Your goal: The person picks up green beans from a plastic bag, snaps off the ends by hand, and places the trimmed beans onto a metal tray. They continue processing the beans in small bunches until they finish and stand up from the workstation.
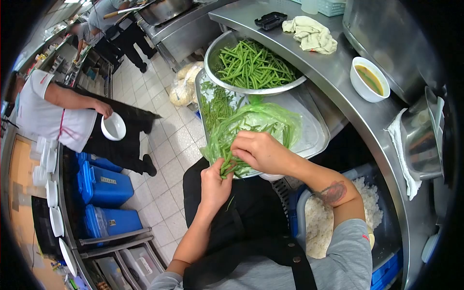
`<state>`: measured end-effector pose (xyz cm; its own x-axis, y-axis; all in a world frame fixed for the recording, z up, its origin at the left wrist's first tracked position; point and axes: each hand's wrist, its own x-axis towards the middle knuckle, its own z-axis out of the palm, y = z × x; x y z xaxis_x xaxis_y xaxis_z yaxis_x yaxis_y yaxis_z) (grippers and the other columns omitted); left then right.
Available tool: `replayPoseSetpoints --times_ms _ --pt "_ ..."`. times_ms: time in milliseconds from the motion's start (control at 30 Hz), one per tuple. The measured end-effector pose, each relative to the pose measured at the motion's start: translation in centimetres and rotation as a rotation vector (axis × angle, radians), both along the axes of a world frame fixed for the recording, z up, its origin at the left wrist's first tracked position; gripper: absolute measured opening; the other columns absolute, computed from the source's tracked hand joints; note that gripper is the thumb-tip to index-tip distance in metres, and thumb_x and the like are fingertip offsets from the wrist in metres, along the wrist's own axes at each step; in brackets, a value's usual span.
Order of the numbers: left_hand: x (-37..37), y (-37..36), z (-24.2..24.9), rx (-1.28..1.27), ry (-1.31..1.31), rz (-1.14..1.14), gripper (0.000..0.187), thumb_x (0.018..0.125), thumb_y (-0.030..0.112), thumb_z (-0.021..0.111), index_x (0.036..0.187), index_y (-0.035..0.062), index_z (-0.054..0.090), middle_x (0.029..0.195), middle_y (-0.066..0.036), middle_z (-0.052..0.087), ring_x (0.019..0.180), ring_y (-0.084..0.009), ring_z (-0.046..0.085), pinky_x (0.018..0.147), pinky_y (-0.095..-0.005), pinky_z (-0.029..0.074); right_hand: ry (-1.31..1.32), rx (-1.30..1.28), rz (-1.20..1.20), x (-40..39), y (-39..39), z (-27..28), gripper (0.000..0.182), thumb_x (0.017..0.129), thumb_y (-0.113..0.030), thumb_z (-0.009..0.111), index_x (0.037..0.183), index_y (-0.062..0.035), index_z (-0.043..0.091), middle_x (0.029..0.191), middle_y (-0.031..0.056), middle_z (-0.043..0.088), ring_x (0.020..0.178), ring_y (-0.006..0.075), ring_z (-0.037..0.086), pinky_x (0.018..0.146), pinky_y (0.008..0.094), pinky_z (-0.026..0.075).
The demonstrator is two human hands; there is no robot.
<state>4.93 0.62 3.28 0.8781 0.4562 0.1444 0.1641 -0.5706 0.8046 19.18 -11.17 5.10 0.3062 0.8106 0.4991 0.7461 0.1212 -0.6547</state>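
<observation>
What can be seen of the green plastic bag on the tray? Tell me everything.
The green plastic bag is thin, translucent and crumpled, lying open on a metal tray in front of a steel bowl of green beans. Long green beans show through it and spill from its near end. The right hand rests on that end; the left hand pinches beans just below it.

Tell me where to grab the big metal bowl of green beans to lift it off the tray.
Probably take the metal bowl by its rolled rim, one of your hands on each side. The rim is bare and stands clear of the green beans heaped inside. Come from the near-left edge, since the far side overlaps the counter and the tray below holds the green bag.
</observation>
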Motion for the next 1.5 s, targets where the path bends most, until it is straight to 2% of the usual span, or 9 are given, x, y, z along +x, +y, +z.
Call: replayPoseSetpoints --times_ms 133,233,333,433,567,733,1200,1300,1500 --pt "-0.1 -0.9 -0.6 -0.119 -0.038 -0.026 0.007 0.079 -0.004 0.058 0.086 -0.0032 0.059 0.077 -0.018 0.066 0.076 -0.0277 0.068 0.066 -0.0322 0.050 0.028 0.059 0.036 0.1 0.6 -1.3 0.011 0.084 -0.010 0.061 0.081 -0.0007 0.057 0.074 0.0091 0.055 0.063 0.0263 0.057 0.057 0.0339 0.044" --pt "-0.3 -0.8 -0.7 -0.248 -0.032 -0.066 0.004 0.082 -0.001 0.056 0.085 -0.0029 0.059 0.071 -0.013 0.064 0.071 -0.0204 0.066 0.064 -0.0302 0.049 0.731 -0.242 0.239 0.0 0.8 -1.2 0.016 0.090 -0.015 0.056 0.081 -0.0029 0.056 0.070 0.0016 0.052 0.059 0.0141 0.051 0.053 0.0276 0.039" --pt "-0.8 0.4 -1.0 -0.338 -0.004 -0.076 0.007 0.086 0.004 0.055 0.085 -0.0012 0.059 0.064 -0.005 0.057 0.061 -0.0126 0.057 0.057 -0.0267 0.044 1.565 -0.099 0.629 -0.5 1.3 -2.5 0.020 0.095 -0.019 0.052 0.081 -0.0045 0.056 0.069 -0.0040 0.048 0.059 0.0067 0.043 0.053 0.0231 0.036" --pt "-0.3 1.1 -0.2 -0.701 -0.068 0.116 0.019 0.095 0.015 0.048 0.082 0.0035 0.057 0.056 0.005 0.041 0.045 -0.0041 0.033 0.042 -0.0217 0.025 1.441 0.025 0.458 1.4 0.7 -1.4 0.019 0.095 -0.020 0.052 0.086 -0.0040 0.058 0.072 -0.0024 0.049 0.060 0.0071 0.042 0.055 0.0229 0.037" --pt "0.3 3.0 0.3 -0.887 -0.297 0.189 0.023 0.098 0.022 0.048 0.085 0.0036 0.052 0.054 0.007 0.033 0.044 -0.0031 0.027 0.041 -0.0205 0.022 0.038 -0.025 -0.110 4.2 0.6 -3.3 0.024 0.088 -0.026 0.062 0.096 -0.0046 0.068 0.074 0.0087 0.060 0.071 0.0172 0.059 0.068 0.0303 0.047" --pt "0.2 3.3 0.2 -0.703 -0.433 0.209 0.021 0.098 0.016 0.048 0.084 0.0013 0.053 0.056 0.006 0.037 0.046 -0.0020 0.030 0.042 -0.0202 0.022 0.421 -0.231 0.205 1.5 0.9 -2.2 0.024 0.086 -0.021 0.063 0.093 0.0013 0.067 0.085 0.0153 0.066 0.077 0.0278 0.063 0.070 0.0345 0.048" --pt "0.8 1.5 0.0 -0.496 -0.471 0.289 0.018 0.097 0.013 0.049 0.085 0.0010 0.055 0.056 0.005 0.041 0.048 -0.0019 0.034 0.043 -0.0200 0.025 0.451 -0.238 0.120 -0.6 0.7 -1.1 0.011 0.081 -0.008 0.061 0.086 0.0002 0.066 0.073 0.0057 0.064 0.064 0.0091 0.056 0.059 0.0242 0.045" --pt "0.7 1.1 -0.2 -0.604 -0.481 0.229 0.019 0.098 0.014 0.048 0.085 0.0018 0.053 0.054 0.005 0.038 0.046 -0.0026 0.031 0.043 -0.0205 0.024 0.493 -0.188 0.090 -0.5 0.7 -1.3 0.008 0.078 -0.005 0.059 0.081 0.0010 0.063 0.071 0.0053 0.061 0.062 0.0087 0.053 0.057 0.0247 0.043" --pt "0.4 0.7 -1.0 -1.317 -0.284 0.242 0.019 0.097 0.022 0.049 0.085 0.0066 0.049 0.059 0.005 0.034 0.046 -0.0066 0.030 0.042 -0.0223 0.025 0.608 -0.151 0.232 -0.4 0.7 -1.3 0.005 0.077 -0.003 0.056 0.078 0.0009 0.059 0.073 0.0027 0.057 0.068 0.0080 0.052 0.063 0.0238 0.043"
